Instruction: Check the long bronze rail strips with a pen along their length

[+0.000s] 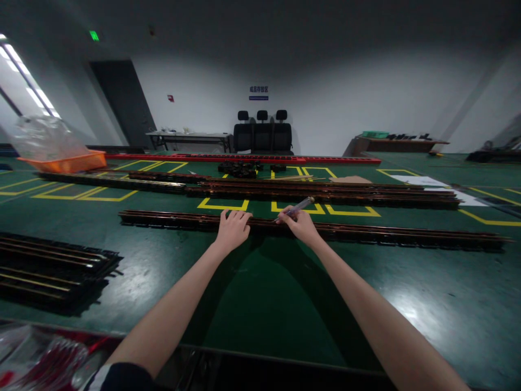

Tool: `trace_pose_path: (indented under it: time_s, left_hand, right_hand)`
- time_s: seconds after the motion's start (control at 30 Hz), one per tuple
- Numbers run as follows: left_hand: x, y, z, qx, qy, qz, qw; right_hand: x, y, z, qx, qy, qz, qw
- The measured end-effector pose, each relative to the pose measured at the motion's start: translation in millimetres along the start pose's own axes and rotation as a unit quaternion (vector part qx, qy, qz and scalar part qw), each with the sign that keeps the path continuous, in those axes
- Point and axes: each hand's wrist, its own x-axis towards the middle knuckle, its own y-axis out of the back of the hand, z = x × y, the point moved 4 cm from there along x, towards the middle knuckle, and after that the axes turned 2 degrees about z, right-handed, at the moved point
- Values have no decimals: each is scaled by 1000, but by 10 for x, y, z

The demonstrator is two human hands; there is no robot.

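A long, dark rail with copper-coloured lines (391, 232) lies crosswise on the green table (252, 304). My left hand (233, 227) is on the rail near its middle, fingers bent over it and thumb at the near side. Just to the right, my right hand (299, 224) is closed in a pinch around a slim pen-shaped tool with a translucent barrel (303, 203). The tool is tilted, its thick end up and to the right. Its thin tip points down at the rail between my hands; whether it touches cannot be made out.
Behind lies a bundle of similar rails (325, 191), with a dark heap of small parts (240, 168) beyond. More rails (44, 269) lie at the left front. An orange basket (67, 162) holds clear plastic bags. White papers (456, 195) lie at the right.
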Motion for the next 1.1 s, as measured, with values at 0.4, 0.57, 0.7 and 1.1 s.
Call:
trace_pose_path:
  time_s: [0.4, 0.57, 0.7, 1.1]
  left_hand:
    - [6, -8, 27, -15, -5, -16, 1000]
    - [0, -23, 22, -16, -6, -28, 999]
    - [4, -26, 4, -23, -22, -44, 999]
    - [5, -36, -28, -19, -40, -49, 998]
  right_hand:
    - [-12, -12, 10, 39, -6, -7, 999]
    - [-28, -28, 2, 55, -3, -13, 998]
    - [-39, -39, 15, 64, -5, -18, 998]
    - [-19, -90, 85, 89, 5, -25, 996]
